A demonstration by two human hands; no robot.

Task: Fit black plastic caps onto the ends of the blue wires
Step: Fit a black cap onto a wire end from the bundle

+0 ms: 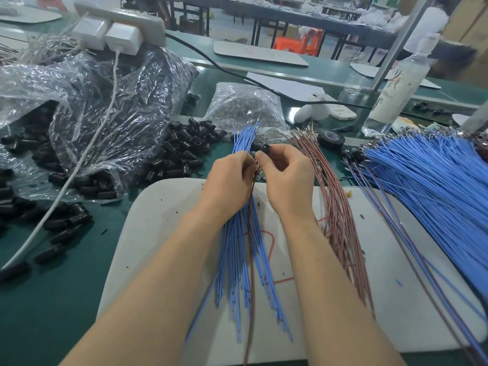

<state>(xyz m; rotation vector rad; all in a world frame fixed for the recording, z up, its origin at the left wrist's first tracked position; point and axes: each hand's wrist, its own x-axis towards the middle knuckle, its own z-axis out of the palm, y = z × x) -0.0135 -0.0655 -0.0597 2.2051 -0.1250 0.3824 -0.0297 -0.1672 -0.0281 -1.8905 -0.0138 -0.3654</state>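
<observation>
Fingers (281, 153) of my right hand (287, 180) pinch a black cap (264, 148); left hand (229, 178) grips blue wires (241, 138) above white board (158, 207), green bench (66, 286).

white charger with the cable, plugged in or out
Plugged in: the white charger block sits in the long white power strip, its white cable trailing down.

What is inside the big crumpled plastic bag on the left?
Black plastic caps show through the plastic bag and spill beside it. Folds and glare hide how many.

Caps (182, 151) behind-left of board (163, 212); wire heap (435, 186) right; bottle (396, 85) behind.
</observation>
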